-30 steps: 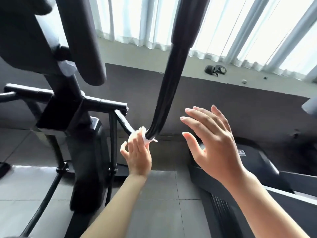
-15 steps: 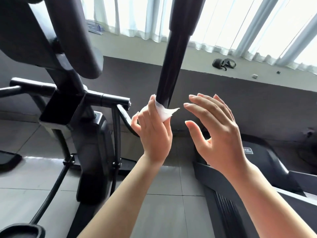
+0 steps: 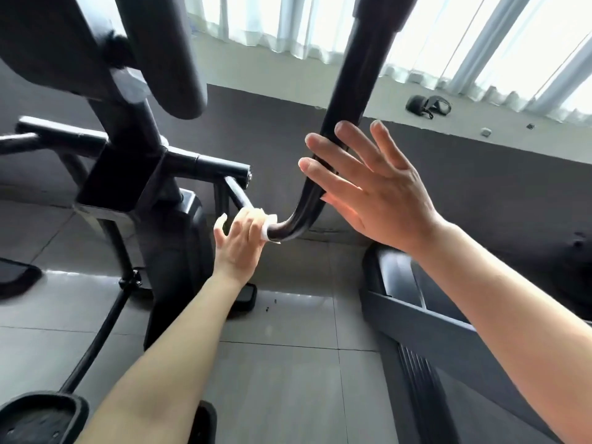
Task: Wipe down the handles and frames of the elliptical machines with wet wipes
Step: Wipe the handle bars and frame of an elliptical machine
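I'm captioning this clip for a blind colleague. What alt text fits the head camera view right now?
A person's left hand grips a white wet wipe around the lower bend of a black elliptical handle bar, while the right hand is held open beside the bar. Behind are the machine's black frame, grey floor tiles and curtained windows.

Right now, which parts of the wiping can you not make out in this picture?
- Wet wipe: mostly hidden in the left hand; head view.
- Handle bar: top cut off by the upper edge.
- Right hand: whether it touches the bar is unclear.
- Dark item on the sill: too small.
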A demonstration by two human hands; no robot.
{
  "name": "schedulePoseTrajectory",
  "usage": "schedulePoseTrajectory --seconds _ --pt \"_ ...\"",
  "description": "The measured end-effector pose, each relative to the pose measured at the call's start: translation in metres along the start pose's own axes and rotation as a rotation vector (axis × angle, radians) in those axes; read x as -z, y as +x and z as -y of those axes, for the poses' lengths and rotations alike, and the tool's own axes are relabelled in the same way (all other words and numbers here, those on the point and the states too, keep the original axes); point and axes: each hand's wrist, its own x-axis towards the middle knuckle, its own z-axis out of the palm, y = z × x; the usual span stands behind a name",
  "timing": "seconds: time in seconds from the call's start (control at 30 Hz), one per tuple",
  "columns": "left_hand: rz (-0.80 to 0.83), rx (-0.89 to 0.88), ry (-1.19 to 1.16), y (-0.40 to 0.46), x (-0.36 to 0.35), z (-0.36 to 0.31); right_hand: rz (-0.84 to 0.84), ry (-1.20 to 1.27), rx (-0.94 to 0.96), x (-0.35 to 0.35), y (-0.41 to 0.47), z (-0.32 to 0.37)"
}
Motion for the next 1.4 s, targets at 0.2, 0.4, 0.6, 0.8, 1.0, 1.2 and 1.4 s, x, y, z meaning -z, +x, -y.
schedulePoseTrajectory --seconds 0.2,0.4,0.6,0.8,1.0,1.2,1.4 --pt "0.004 -0.184 -0.074 0.014 0.022 -0.001 0.062 -0.016 0.022 -0.006 -0.001 -0.006" --pt "-0.121 0.015 -0.468 0.04 0.068 -0.06 0.091 -0.023 0.059 -0.009 0.0 -0.011" --pt "-0.092 -0.048 -0.537 0.04 0.047 -0.05 0.077 -0.018 0.062 -0.012 0.0 -0.012" --pt "0.102 -0.16 -0.334 0.012 0.009 0.01 0.057 -0.017 0.088 -0.017 -0.001 -0.016" --pt "0.338 -0.116 -0.344 0.014 0.004 0.03 0.068 -0.048 0.104 -0.017 -0.002 -0.018" --pt "0.674 -0.021 -0.234 0.032 0.006 0.054 0.092 -0.024 0.047 -0.002 0.001 -0.009" --pt "0.913 0.333 -0.809 0.057 0.016 0.059 0.206 -0.12 0.271 0.011 0.013 0.007"
